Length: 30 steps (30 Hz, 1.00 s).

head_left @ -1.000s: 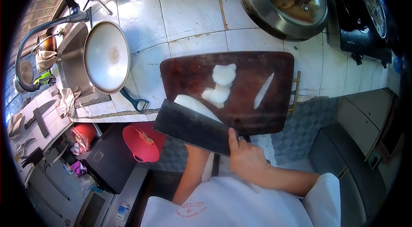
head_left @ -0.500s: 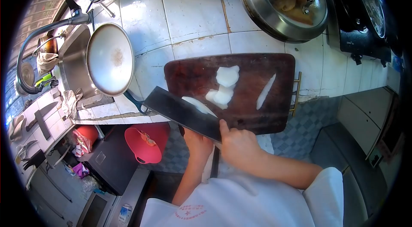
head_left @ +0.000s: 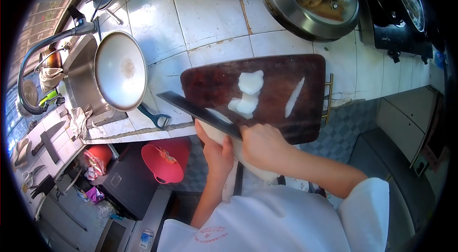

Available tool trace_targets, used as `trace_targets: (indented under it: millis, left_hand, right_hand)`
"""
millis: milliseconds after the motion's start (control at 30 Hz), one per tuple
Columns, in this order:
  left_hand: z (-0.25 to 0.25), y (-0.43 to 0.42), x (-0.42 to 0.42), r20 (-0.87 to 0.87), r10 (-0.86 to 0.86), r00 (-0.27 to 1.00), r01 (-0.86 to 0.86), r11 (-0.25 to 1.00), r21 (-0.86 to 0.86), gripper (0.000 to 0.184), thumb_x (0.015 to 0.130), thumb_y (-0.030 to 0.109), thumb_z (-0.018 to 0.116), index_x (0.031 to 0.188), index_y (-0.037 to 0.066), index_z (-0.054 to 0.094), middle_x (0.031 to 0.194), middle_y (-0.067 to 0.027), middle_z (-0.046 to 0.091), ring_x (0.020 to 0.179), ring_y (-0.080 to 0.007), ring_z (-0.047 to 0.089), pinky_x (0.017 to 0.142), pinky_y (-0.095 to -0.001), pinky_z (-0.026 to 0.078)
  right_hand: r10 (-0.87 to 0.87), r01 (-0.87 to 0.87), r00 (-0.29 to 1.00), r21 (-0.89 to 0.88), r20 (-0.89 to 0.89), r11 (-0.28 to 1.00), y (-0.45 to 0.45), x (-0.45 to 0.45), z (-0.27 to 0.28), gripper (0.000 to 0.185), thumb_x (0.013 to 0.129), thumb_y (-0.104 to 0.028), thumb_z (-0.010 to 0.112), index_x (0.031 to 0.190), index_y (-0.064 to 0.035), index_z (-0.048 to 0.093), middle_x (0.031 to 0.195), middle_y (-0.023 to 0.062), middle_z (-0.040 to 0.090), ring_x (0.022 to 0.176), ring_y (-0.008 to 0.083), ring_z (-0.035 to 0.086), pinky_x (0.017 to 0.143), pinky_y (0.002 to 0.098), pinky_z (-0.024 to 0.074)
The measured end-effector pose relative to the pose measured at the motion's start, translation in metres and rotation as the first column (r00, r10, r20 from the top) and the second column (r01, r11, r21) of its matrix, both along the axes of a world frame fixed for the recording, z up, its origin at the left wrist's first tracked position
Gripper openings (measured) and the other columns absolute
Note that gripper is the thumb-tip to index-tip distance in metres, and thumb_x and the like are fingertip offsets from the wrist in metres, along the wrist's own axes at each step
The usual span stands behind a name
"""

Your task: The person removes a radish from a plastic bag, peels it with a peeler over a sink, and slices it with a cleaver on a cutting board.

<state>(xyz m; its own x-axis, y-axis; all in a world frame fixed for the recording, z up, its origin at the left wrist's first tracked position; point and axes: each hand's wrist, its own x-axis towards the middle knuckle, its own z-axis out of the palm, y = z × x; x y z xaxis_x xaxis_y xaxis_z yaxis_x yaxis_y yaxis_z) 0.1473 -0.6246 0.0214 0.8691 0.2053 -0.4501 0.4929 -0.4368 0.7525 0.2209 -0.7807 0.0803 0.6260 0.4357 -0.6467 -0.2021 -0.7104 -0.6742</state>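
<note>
My right hand (head_left: 262, 144) is closed in a fist at the near end of a dark, wide-bladed cleaver (head_left: 195, 111); the handle is hidden under the fingers. Along the near side of the blade lies a thick white radish (head_left: 212, 133), slanting down towards my body. My left hand (head_left: 217, 154) grips it from the left, thumb raised on top. A pale slice (head_left: 219, 115) shows on the far side of the blade. Several white slices (head_left: 249, 94) lie overlapped on the dark red-brown cutting board (head_left: 210, 80), and a thin sliver (head_left: 294, 97) rests apart to their right.
A pale round pan (head_left: 120, 71) stands by the sink (head_left: 86, 75), with a dark teal handle (head_left: 155, 117) at its lower edge. At the back right is a lidded steel pot (head_left: 310, 4) beside a black stove (head_left: 400, 44). Below the counter hangs a pink bin (head_left: 163, 164).
The cleaver has tipped from showing its broad face to a narrower, steeper view. More of the radish and my left thumb now show. My right index finger no longer stretches along the blade.
</note>
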Motion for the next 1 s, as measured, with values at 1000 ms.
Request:
trace_targets:
  millis: [1000]
  left_hand:
    - [0.024,-0.030,0.062,0.213,-0.094,0.973,0.043,0.972,0.231,0.084,0.070,0.019,0.069,0.139,0.001,0.024,0.131,-0.0214,0.044,0.119,-0.0342,0.047,0.099,-0.0391,0.037]
  right_hand:
    - [-0.268,0.474,0.779,-0.252,0.567,0.844,-0.078,-0.070,-0.012,0.059,0.073,-0.019,0.064,0.125,0.0028,0.044,0.082,0.0172,0.060,0.073,0.0317,0.062,0.064,0.0417,0.0501]
